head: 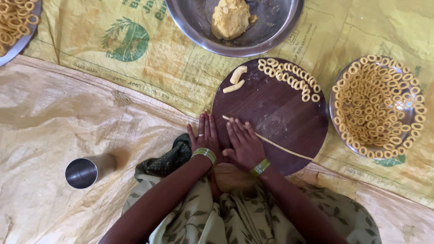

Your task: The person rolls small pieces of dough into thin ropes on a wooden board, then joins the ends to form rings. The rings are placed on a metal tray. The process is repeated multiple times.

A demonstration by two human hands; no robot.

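Two hands (226,140) roll a dough rope (271,141) beside the yellow green-printed sack (135,49).

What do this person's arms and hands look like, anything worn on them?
Both forearms are bare, with no sleeves. The left hand has a ring on one finger and a stack of greenish-gold bangles at the wrist. The right hand has a green bangle.

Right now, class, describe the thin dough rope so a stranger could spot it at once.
Find the round dark wooden board in the middle. The dough rope runs across its near part, from under the right hand toward the right edge. Unlike the small rings and two stubby pieces farther back, it is one long, thin strand.
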